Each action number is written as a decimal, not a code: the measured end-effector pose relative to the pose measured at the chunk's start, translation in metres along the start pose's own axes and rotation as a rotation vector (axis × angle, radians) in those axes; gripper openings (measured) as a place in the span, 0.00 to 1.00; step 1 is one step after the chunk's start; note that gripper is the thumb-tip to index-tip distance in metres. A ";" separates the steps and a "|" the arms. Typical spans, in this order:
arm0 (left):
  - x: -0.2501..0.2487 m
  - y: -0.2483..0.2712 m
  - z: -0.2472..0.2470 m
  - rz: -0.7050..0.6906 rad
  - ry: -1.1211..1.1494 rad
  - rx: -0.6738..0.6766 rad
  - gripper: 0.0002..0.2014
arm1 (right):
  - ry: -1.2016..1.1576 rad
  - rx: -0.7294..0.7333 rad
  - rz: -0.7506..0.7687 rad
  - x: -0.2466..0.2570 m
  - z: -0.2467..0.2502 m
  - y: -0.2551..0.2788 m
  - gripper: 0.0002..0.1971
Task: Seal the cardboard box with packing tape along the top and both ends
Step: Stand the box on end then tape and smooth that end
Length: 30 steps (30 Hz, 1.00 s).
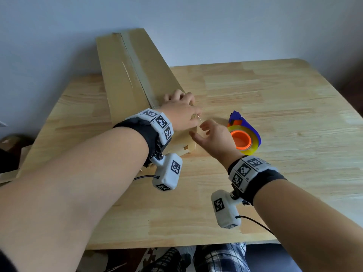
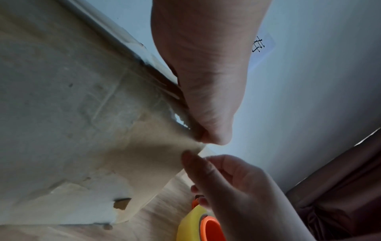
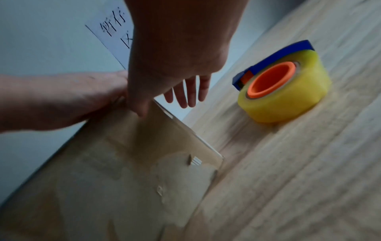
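A long cardboard box (image 1: 125, 81) lies on the wooden table (image 1: 275, 114), with a strip of clear tape (image 1: 137, 69) along its top seam. My left hand (image 1: 191, 112) grips the box's near top corner, fingers curled over the top edge; thumb and forefinger (image 2: 214, 137) pinch at that corner. My right hand (image 1: 200, 130) is at the box's near end face (image 3: 134, 171). Its thumb (image 3: 142, 110) presses on the glossy taped face and its other fingers (image 3: 185, 94) are straight and spread. The yellow tape roll (image 1: 245, 140) in its blue and orange dispenser lies on the table just right of my right hand.
A pale wall (image 1: 216, 26) stands behind the table and the box's far end reaches toward it. A paper with handwriting (image 3: 111, 32) hangs on the wall. Bare tabletop stretches to the right and near edge (image 1: 176, 244). Brown boxes (image 1: 11, 146) sit off the left side.
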<state>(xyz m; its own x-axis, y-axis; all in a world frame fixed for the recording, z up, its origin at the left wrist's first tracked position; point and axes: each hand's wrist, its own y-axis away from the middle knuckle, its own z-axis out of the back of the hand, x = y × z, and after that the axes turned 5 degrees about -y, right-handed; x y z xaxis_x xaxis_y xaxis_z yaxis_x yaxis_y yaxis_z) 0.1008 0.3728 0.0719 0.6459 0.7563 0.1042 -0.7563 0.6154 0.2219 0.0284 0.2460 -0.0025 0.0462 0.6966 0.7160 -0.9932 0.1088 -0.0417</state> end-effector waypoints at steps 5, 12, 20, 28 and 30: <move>0.015 0.015 -0.008 -0.027 0.130 -0.037 0.29 | 0.017 0.002 0.023 0.011 0.007 -0.016 0.10; 0.027 0.022 -0.026 -0.034 0.106 -0.105 0.29 | 0.134 0.009 0.293 0.010 0.003 -0.003 0.05; 0.035 0.029 -0.017 -0.059 0.179 -0.087 0.33 | 0.105 0.043 0.457 0.007 0.034 -0.009 0.13; 0.043 0.031 -0.032 -0.031 -0.019 -0.088 0.36 | 0.197 0.186 0.514 0.028 0.039 -0.039 0.12; 0.041 0.031 -0.034 -0.031 -0.039 -0.100 0.36 | 0.156 0.214 0.434 0.032 0.036 -0.040 0.16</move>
<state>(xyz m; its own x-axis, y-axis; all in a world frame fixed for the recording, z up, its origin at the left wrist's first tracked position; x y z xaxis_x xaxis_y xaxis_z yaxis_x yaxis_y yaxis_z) 0.1005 0.4301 0.0500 0.6715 0.7283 0.1369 -0.7410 0.6591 0.1284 0.0662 0.2381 0.0471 -0.3768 0.7444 0.5513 -0.9231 -0.3510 -0.1569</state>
